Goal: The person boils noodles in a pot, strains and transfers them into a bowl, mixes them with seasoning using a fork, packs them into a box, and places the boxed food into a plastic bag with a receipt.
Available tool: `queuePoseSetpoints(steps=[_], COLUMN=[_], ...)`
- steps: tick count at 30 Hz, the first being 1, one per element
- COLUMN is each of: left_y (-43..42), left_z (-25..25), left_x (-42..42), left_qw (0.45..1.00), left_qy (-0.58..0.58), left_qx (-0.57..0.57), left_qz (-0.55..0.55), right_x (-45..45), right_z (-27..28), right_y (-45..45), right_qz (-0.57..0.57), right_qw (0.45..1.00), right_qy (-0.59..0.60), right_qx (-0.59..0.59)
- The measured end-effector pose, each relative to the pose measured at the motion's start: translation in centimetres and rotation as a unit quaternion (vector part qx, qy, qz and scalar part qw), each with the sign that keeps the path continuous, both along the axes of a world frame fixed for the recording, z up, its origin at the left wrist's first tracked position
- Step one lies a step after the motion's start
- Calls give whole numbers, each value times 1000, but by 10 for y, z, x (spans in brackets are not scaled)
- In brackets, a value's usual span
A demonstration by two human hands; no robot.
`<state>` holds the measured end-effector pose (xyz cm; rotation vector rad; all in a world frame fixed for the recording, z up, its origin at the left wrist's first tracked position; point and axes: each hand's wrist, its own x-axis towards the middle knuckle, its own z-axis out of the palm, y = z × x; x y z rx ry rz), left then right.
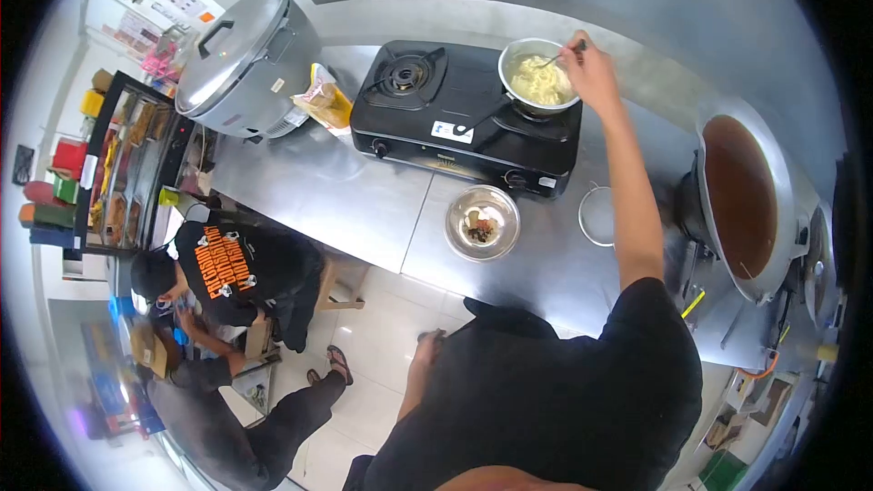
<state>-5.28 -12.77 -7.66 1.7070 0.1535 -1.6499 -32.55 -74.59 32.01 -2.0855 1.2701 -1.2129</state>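
Note:
My right hand (585, 64) is closed on the handle of a thin metal utensil (549, 61), whose lower end dips into a saucepan (506, 56). Pale yellow noodles (542, 82) lie in liquid inside that saucepan. It stands on the right burner of a black two-burner gas stove (400, 141), its black handle pointing toward the front left. My left hand (426, 352) hangs low beside my body, away from the counter; its fingers are small and unclear. On the counter before me, a steel bowl (462, 241) holds what look like seasonings.
A round strainer (583, 220) lies right of the bowl. A wide pan of brown liquid (700, 141) stands at the right. Left of the stove are a yellow-white packet (325, 102) and a large lidded cooker (218, 64). Two people (245, 264) work at lower left.

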Motion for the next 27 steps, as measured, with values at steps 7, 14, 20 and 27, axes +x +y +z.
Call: queuePoseSetpoints(steps=[7,14,20,27], left_y=[0,0,-7,-5], left_z=[-9,-9,0,-10], left_x=[4,9,7,10], left_qw=[999,999,999,998], left_qy=[6,22,36,47], left_qx=[10,11,6,1], left_qz=[-42,-48,-37,-30], right_x=[1,1,-1,1], right_z=[12,-4,9,16], right_y=[-5,-26,-22,-18], right_qz=[-15,10,5,-38], right_qw=[999,1000,1000,994], right_qy=[33,-6,3,102], right_qx=[-16,-20,-30,-17])
